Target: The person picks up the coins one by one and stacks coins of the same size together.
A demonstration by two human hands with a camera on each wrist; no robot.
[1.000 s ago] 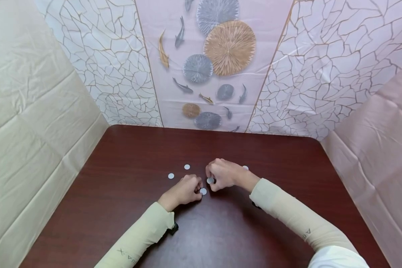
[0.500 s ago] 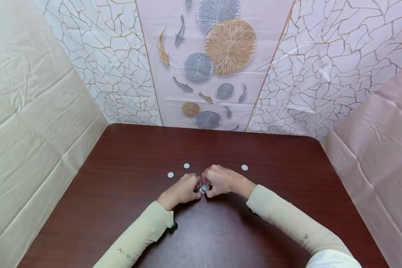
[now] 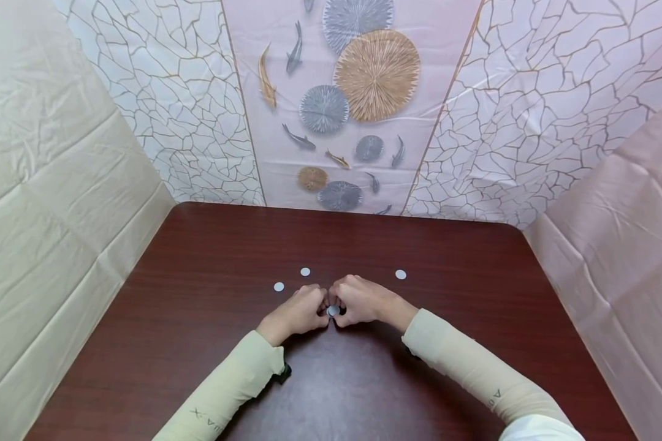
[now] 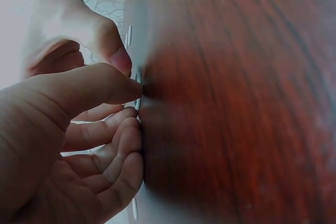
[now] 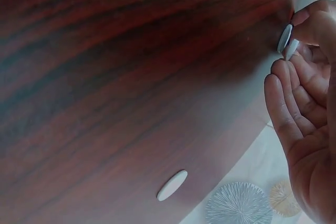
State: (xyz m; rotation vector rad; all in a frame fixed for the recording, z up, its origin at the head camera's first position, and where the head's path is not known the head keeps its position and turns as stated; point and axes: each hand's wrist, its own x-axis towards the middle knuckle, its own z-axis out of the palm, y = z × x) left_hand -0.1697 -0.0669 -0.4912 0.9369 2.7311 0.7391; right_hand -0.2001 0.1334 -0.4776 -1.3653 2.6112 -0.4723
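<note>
Small round white discs lie on the dark red-brown table (image 3: pixel 320 392). At its middle, my left hand (image 3: pixel 298 312) rests on the surface, its thumb and curled fingers against the edge of one disc. My right hand (image 3: pixel 361 301) pinches a second disc (image 3: pixel 333 310) by its edge, right over the first, and the two overlap. Seen from the right wrist, one disc (image 5: pixel 285 38) shows beside another disc (image 5: pixel 292 49) between thumb and fingertips. Whether the two touch is hard to tell. In the left wrist view both thumbs come close together at a thin disc edge (image 4: pixel 138 95).
Two flat discs lie beyond my left hand, a left disc (image 3: pixel 278 286) and a farther disc (image 3: pixel 305 272). Another disc (image 3: pixel 401 274) lies beyond my right wrist. Patterned cloth (image 3: pixel 198 110) hangs behind the table, with plain cloth (image 3: pixel 60 202) along the sides.
My right hand has moved left and slightly down, bringing its disc over the one at my left hand. The left hand has stayed almost still. The loose discs have not moved.
</note>
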